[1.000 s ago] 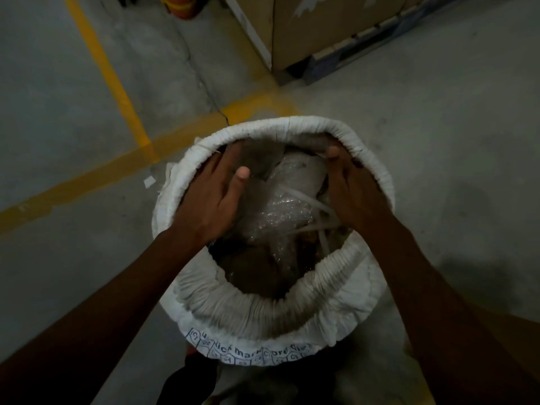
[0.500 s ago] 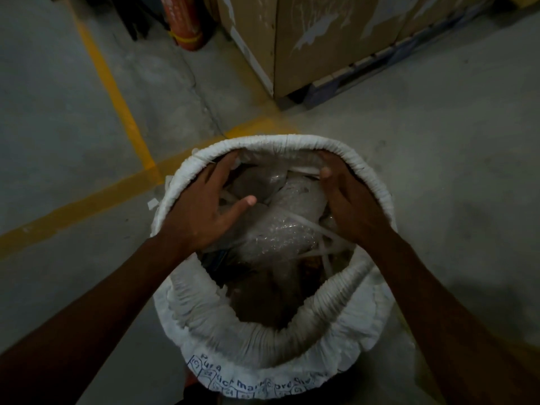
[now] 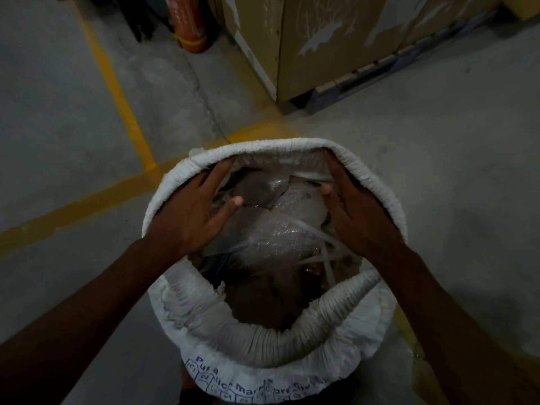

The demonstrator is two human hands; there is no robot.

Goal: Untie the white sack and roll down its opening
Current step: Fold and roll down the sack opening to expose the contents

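Note:
The white sack (image 3: 263,343) stands on the floor below me, its mouth wide open and its rim rolled down into a thick pleated ring with blue print on the near side. My left hand (image 3: 190,213) grips the rolled rim at the far left, fingers hooked inside, thumb stretched out over the contents. My right hand (image 3: 355,211) holds the rim at the far right the same way. Clear plastic bags and white strips (image 3: 277,229) fill the inside.
Grey concrete floor with yellow painted lines (image 3: 117,92) surrounds the sack. A large cardboard box (image 3: 321,45) on a pallet stands behind it. A red cylinder (image 3: 188,23) stands at the top left, next to the box.
Both hands have slid along the rim toward the far side. The view has tilted up, so the sack sits lower in frame and more of the box shows.

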